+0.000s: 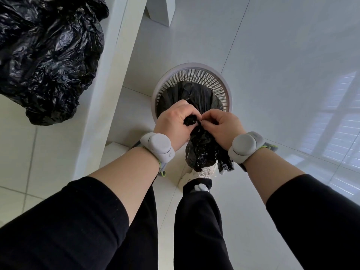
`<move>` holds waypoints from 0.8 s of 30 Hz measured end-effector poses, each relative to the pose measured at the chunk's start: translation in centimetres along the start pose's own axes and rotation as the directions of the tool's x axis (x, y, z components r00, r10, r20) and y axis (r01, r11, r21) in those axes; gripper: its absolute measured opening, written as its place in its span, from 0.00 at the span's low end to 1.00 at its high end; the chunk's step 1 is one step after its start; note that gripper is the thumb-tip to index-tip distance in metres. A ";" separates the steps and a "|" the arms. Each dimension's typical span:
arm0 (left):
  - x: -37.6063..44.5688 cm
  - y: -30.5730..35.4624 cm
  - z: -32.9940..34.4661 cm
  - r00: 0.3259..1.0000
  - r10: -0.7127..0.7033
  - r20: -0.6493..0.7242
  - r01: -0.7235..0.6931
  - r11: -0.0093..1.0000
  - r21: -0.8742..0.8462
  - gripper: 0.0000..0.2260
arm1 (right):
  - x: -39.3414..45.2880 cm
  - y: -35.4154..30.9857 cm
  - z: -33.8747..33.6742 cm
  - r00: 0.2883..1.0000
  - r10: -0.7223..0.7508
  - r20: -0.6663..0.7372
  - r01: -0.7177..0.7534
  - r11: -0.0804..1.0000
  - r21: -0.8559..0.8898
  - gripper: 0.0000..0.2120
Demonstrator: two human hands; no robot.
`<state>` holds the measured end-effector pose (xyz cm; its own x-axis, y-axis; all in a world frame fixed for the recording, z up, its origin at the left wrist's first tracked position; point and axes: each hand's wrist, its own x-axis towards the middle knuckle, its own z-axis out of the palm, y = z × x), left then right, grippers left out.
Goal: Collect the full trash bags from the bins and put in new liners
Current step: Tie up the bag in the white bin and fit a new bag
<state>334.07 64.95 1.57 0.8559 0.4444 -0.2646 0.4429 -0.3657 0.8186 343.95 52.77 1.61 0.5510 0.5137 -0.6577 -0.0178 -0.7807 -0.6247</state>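
- We see both hands meeting over a round, pale bin [224, 88] with slotted walls that stands on the white tiled floor [272, 55].
- Our left hand [172, 121] is closed around a twisted bunch of black bag [202, 151] at its top, fingers curled in and the thumb pressed against the plastic.
- Our right hand [224, 126] is closed too, its fingertips pinching the same bunch just beside the left thumb; the two hands touch or nearly touch there.
- The bag hangs down from that grip between the wrists, crinkled and glossy, with its lower end above a white shoe [202, 173].
- More black plastic [196, 94] sits inside the bin behind the hands, rising to the grip; we cannot tell whether it is the same bag or a separate one.
- Each wrist carries a grey, rounded band device: one on the left wrist [155, 143] and one on the right wrist [244, 146].
- Black sleeves [68, 221] are pushed up to the forearms, and black trousers [196, 221] fill the lower middle.
- A large, crumpled black bag [48, 55] lies on the counter [15, 152] at the upper left, near its far edge, well apart from the bin.
- The counter's white edge [116, 65] runs diagonally between that big bag and the bin.
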 end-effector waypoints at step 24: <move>0.4 -11.0 -1.2 0.492 -0.868 0.066 0.816 0.433 -0.383 0.16 | 3.4 8.7 -2.2 0.791 0.518 -0.327 -0.545 0.839 0.011 0.12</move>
<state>329.24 70.12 -6.98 0.0540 0.4822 -0.8744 0.7879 0.5174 0.3340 347.48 47.00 -5.16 0.6991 -0.1145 -0.7058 -0.3242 -0.9306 -0.1702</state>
